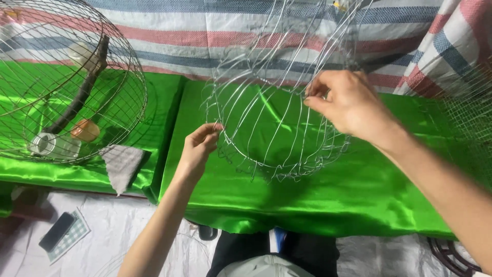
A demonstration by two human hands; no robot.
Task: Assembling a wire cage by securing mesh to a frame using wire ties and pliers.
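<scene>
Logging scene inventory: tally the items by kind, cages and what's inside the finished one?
Wire cages: 2, finished cage, unfinished frame
Cups: 2, orange cup, white cup
Perch: 1
Total: 5

Bright even light, sheen glare on green satin cloth [307,200], slight motion blur

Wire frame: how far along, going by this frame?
Done: a finished-looking round wire cage sits at left on the green cloth. In hand: the open wire frame, ribs joined to a ring, left hand and right hand pinching opposite rim points. Left: loose wire ends along the lower rim, no cross mesh yet.
</scene>
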